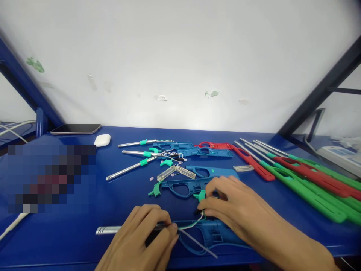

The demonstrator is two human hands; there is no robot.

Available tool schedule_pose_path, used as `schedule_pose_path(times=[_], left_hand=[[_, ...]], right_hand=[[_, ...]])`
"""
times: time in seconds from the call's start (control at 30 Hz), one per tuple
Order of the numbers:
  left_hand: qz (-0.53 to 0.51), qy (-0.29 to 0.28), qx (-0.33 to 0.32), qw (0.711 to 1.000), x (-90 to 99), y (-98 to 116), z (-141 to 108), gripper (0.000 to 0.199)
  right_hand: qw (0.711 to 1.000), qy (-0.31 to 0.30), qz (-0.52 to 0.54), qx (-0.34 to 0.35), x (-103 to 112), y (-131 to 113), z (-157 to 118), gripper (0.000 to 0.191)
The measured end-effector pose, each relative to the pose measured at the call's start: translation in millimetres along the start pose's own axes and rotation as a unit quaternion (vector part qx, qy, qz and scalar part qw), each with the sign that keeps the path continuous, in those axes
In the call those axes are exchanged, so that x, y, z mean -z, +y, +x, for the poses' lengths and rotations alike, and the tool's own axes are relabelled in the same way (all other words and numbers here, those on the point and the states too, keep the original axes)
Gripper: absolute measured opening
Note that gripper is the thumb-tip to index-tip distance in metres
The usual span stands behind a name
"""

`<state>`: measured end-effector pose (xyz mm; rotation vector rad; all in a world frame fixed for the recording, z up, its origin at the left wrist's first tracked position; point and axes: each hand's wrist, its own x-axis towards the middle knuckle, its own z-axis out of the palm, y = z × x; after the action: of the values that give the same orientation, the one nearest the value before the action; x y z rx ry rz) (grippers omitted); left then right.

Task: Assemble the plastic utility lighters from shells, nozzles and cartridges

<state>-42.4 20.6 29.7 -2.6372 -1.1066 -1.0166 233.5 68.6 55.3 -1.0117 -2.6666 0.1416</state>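
Observation:
My left hand [146,231] is closed around a silver metal lighter tube [107,230], its fingertips pinching the tube's inner end. Thin white and green wires [194,225] and a clear narrow hose [200,244] come out there. Under both hands lies an open blue lighter shell half [217,235] with a trigger opening, near the front edge. My right hand [231,199] is above the shell, pinching a small black igniter [199,211] where the wires end; most of it is hidden by the fingers. Beside those fingertips is a turquoise trigger [200,195].
Further back lie several blue shell halves [214,151], loose metal tubes [132,167], clear fuel tanks [166,173] and turquoise triggers [155,189]. Green lighters [307,194] and red ones [316,171] lie right. A phone [76,129] and white earbud case [102,140] are back left.

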Motion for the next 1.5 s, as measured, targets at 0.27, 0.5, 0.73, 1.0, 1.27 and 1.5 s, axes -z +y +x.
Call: schedule_pose_path(times=[0.27, 0.5, 0.73, 1.0, 1.27, 1.5], left_hand=[[0.016, -0.018, 0.009, 1.000, -1.0, 0, 2, 0.026], [-0.005, -0.043, 0.011, 0.999, -0.2, -5, -6, 0.024], [0.008, -0.083, 0.016, 0.996, -3.1, -8, -16, 0.022], [0.007, -0.086, 0.011, 0.996, -3.5, -10, -21, 0.025], [0.067, -0.016, -0.001, 0.998, -7.4, -5, -10, 0.030], [0.079, 0.028, -0.012, 0.996, -3.4, 4, 5, 0.044]], right_hand=[[0.995, 0.083, 0.041, -0.036, -3, -9, -15, 0.018], [0.988, 0.144, 0.061, 0.002, 0, -14, -20, 0.030], [0.987, 0.134, 0.081, -0.031, -5, -20, -24, 0.030], [0.978, 0.195, 0.072, -0.015, -11, -27, -28, 0.036], [0.971, 0.236, 0.038, -0.007, -21, -24, -36, 0.031], [0.971, 0.237, 0.010, -0.009, -21, -26, -36, 0.040]])
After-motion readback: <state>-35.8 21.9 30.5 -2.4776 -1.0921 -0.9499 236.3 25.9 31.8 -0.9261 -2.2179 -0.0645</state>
